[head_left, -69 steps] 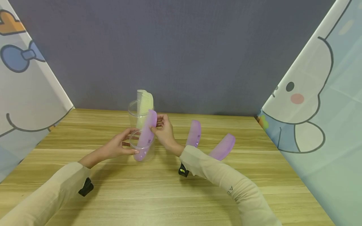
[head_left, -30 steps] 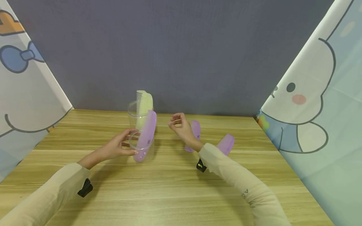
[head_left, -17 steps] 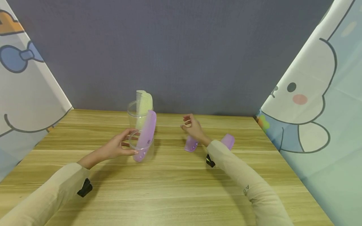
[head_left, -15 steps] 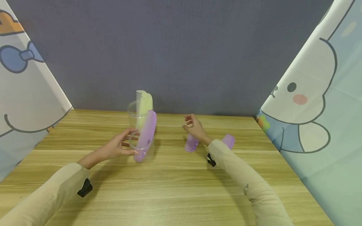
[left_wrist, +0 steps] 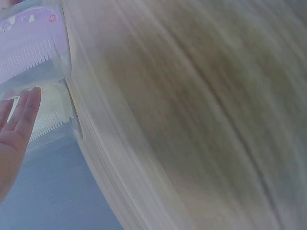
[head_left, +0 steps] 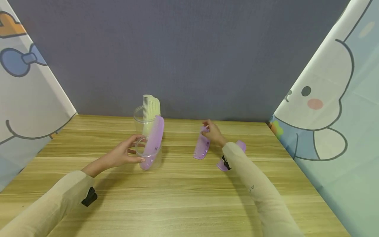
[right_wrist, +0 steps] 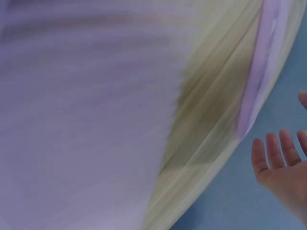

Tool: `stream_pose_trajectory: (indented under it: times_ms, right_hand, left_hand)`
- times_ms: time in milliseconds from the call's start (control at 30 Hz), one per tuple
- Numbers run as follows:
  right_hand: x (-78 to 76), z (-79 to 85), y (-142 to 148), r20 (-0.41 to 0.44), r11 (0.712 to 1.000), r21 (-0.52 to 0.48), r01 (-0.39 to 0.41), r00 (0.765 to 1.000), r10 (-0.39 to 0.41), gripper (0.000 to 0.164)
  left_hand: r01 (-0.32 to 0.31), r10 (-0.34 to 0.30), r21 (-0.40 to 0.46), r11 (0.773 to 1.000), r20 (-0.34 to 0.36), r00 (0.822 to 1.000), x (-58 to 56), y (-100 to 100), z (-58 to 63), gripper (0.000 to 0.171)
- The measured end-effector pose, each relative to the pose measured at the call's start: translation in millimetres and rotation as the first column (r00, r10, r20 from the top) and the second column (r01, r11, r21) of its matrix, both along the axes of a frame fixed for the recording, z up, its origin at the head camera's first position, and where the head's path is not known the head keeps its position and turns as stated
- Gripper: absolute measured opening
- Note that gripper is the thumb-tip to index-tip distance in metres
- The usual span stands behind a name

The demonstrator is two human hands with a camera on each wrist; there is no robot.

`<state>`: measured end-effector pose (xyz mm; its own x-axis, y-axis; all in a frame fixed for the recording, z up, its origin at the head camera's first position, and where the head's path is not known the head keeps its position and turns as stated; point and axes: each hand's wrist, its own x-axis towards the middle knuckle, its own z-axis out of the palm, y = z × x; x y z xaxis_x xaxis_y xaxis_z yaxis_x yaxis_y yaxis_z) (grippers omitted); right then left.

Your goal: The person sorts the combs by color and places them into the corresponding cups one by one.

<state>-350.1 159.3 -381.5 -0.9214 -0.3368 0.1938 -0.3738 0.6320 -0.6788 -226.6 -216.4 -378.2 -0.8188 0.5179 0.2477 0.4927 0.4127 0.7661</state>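
Note:
My left hand holds the side of a clear plastic cup, thumb in front and fingers behind. A purple comb leans upright inside that cup. Behind stands a second clear cup with pale yellow combs sticking out. My right hand hovers by the far end of another purple comb on the table; in the right wrist view its fingers are spread, apart from the purple comb. A further purple comb lies partly hidden under the right forearm.
A wooden table carries everything. A dark grey wall rises at its far edge. Printed cartoon panels flank both sides. A black wrist strap piece hangs below the left sleeve.
My right hand has let go of the purple comb in the front cup and moved right to the middle comb lying on the table. The left hand stays on the cup.

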Motion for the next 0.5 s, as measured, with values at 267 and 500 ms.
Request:
stream_pose_trajectory:
  times_ms: [267,500]
  right_hand:
    - [-8.7,-4.5,11,0.048,0.997,0.079,-0.005,0.999,0.001,0.05]
    - [-17.1,-8.7,15,0.079,0.988,0.157,0.003,0.997,-0.016,0.055]
  left_hand:
    - [0.008,-0.008,-0.003,1.0,-0.003,1.0,-0.8,-1,-0.7,0.074]
    - [0.011,-0.011,0.0,1.0,-0.013,1.0,-1.0,0,-0.8,0.074]
